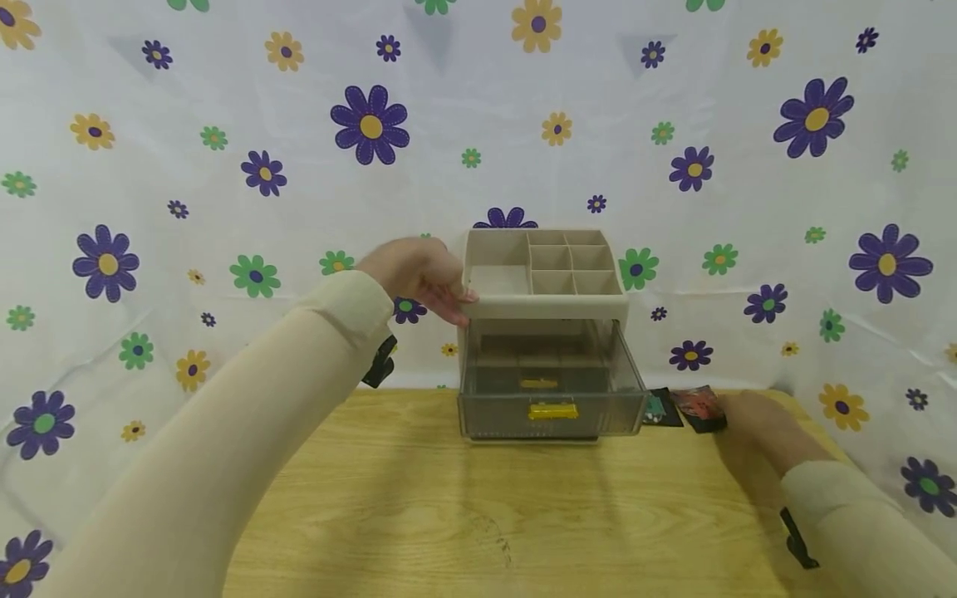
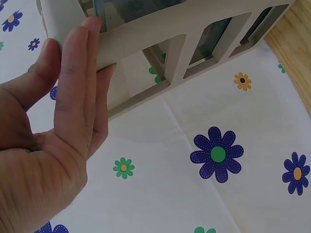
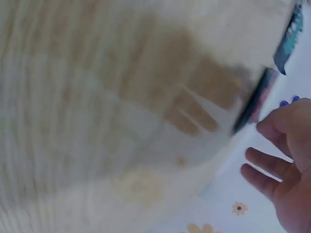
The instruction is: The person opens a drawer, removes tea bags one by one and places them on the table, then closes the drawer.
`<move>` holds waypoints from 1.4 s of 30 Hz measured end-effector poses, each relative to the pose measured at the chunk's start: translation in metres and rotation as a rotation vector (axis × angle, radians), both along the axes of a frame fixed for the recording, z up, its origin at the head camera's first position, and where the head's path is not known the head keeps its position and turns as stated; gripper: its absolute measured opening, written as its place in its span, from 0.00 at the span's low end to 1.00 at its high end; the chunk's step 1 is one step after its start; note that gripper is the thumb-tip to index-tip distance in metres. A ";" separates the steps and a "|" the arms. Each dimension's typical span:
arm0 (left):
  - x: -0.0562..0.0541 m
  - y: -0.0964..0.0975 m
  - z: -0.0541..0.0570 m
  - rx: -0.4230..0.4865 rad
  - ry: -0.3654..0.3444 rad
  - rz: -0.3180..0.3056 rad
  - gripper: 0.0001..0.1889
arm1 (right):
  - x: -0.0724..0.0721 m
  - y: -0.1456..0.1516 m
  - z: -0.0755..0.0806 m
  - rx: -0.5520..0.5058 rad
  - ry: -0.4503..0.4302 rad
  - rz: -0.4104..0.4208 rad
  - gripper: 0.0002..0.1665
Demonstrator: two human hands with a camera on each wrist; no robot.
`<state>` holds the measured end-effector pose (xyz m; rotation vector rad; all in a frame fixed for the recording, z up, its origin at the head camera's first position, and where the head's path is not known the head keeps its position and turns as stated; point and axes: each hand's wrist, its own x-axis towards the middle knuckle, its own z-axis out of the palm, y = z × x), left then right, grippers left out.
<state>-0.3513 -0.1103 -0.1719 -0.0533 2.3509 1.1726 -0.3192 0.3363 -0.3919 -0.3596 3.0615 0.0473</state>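
The red-and-black packet (image 1: 699, 405) lies on the wooden table (image 1: 389, 515), my right hand (image 1: 755, 419) at its right end; whether I've pinched it, I can't tell. I'd best take it edge-on, clear of the teal-and-black packet (image 1: 662, 407). My left hand (image 1: 426, 270), fingers fairly straight, touches the drawer organizer (image 1: 544, 307); light pressure should steady it, its clear drawer (image 1: 497, 415) standing open.

A white, creased cloth (image 1: 463, 91) printed with purple, yellow and green flowers (image 1: 370, 126) hangs beyond the far edge and right side of a yellowish wood-grain worktop (image 1: 374, 523), softly shadowed.
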 end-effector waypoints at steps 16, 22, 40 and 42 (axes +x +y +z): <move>0.000 -0.002 -0.003 -0.001 0.015 -0.016 0.13 | 0.014 -0.037 0.048 -0.311 0.277 -0.039 0.18; 0.000 -0.002 -0.002 -0.005 0.024 -0.021 0.13 | 0.035 -0.100 0.091 -0.568 0.769 0.125 0.11; -0.001 -0.005 -0.005 -0.145 0.065 -0.060 0.11 | 0.107 -0.213 0.092 -0.290 0.882 0.813 0.24; 0.000 -0.008 -0.004 -0.196 0.089 -0.077 0.13 | 0.102 -0.219 0.082 -0.223 0.948 0.780 0.23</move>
